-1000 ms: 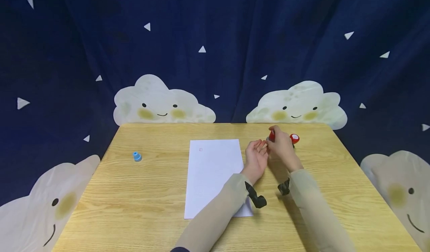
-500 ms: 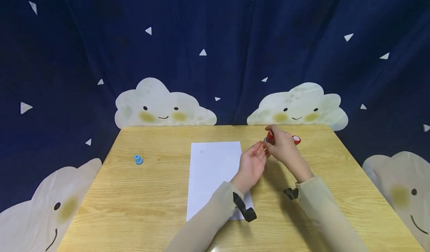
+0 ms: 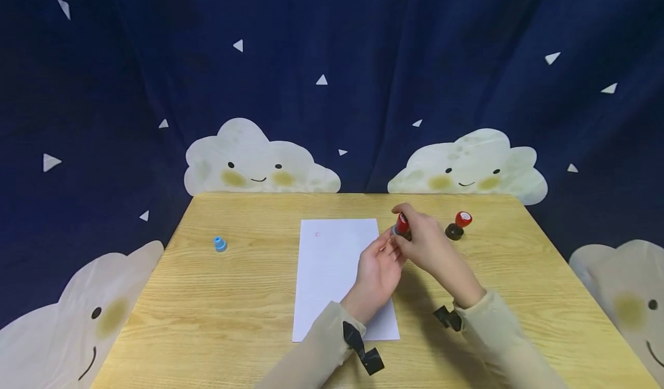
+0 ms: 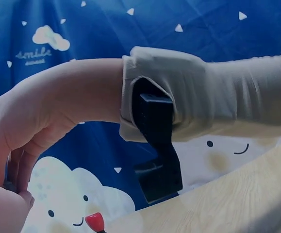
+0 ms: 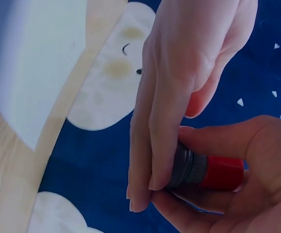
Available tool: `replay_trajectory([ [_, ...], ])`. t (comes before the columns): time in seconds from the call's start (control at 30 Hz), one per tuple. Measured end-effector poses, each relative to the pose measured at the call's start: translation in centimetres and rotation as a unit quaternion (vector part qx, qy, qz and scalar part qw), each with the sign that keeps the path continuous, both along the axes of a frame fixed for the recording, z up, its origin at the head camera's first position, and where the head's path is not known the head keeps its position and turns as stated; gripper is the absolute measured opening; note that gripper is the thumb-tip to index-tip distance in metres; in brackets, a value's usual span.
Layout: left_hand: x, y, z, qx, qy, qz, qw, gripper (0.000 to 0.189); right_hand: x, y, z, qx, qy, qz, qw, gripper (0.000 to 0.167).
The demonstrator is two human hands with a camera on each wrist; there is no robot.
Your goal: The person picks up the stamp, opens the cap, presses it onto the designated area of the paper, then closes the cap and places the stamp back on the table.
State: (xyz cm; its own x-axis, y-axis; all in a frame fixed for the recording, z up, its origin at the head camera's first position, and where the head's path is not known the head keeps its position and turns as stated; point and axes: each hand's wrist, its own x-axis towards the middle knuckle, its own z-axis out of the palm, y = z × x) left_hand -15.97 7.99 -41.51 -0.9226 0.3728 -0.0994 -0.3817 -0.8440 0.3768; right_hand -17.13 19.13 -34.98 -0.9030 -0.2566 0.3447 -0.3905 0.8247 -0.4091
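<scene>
My right hand (image 3: 429, 244) grips a stamp (image 3: 403, 222) by its red handle, index finger over the top and thumb low on its side. In the right wrist view the stamp's dark base (image 5: 181, 165) lies against the long fingers (image 5: 142, 141) of my left hand. That left hand (image 3: 377, 272) is palm up in the head view, its straight fingers reaching to the stamp's base and hiding the underside. Below the hands lies a white sheet of paper (image 3: 332, 279) with a small reddish mark (image 3: 318, 234) near its upper left.
A second red-handled stamp (image 3: 463, 219) with a black base stands tilted on the wooden table (image 3: 233, 297), right of my right hand. Farther left is a small light blue cone-shaped piece (image 3: 220, 244). Behind the table hangs a dark blue cloth (image 3: 290, 89) with clouds.
Both hands, with the held stamp between them, have shifted left and closer, over the paper's right edge. The second stamp, partly hidden before, now shows whole.
</scene>
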Motion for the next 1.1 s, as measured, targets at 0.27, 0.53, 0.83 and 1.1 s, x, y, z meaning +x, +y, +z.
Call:
replay_trajectory([
  [0.27,1.7,-1.6,-0.7,-0.009,-0.025,0.013,0.9996,0.050,1.4,-1.4,-1.0,-0.006,-0.009,0.028,0.9995,0.044],
  [0.53,3.6,-3.1,-2.9,-0.025,-0.012,0.022,0.9994,0.050,3.1,-2.7,-2.6,-0.015,-0.033,0.048,0.9982,0.040],
  [0.83,5.6,-4.7,-5.5,-0.014,-0.001,0.035,0.9993,0.049,4.4,-3.8,-3.4,-0.015,-0.079,0.064,0.9947,0.032],
  [1.1,6.7,-5.6,-6.7,-0.024,-0.007,0.043,0.9988,0.049,4.9,-4.8,-3.4,-0.017,-0.082,0.075,0.9937,0.028],
])
